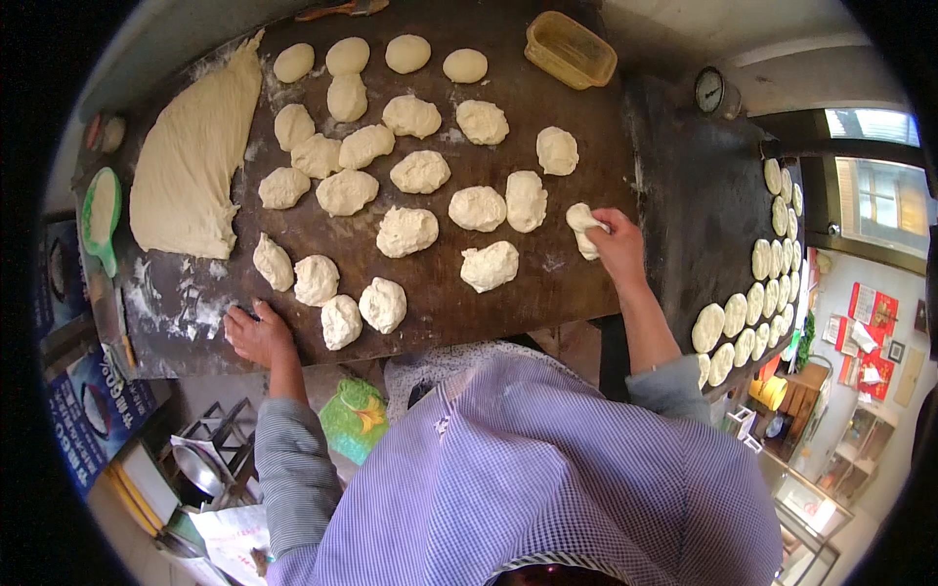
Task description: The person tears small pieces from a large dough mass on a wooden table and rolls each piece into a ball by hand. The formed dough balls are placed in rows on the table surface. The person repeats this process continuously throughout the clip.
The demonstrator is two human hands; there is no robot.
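Note:
My right hand (620, 245) pinches a piece of dough (579, 216) near the right end of the dark work table (557, 300). The piece is folded, and its lower part touches or nearly touches the tabletop. My left hand (260, 335) rests at the table's front edge beside scattered white flour (172, 304), with no object visible in it. Several dough lumps lie between my hands, the nearest to my left hand being a rough one (316, 280). A large stretched slab of dough (192, 161) covers the table's left side.
Smooth dough balls (407, 53) sit at the back near a brush (344, 9). A yellowish rectangular tub (570, 51) stands at the back right. Flattened dough rounds (708, 327) lie in rows on the right-hand dark surface (681, 220). A green scoop (100, 212) holds flour at far left.

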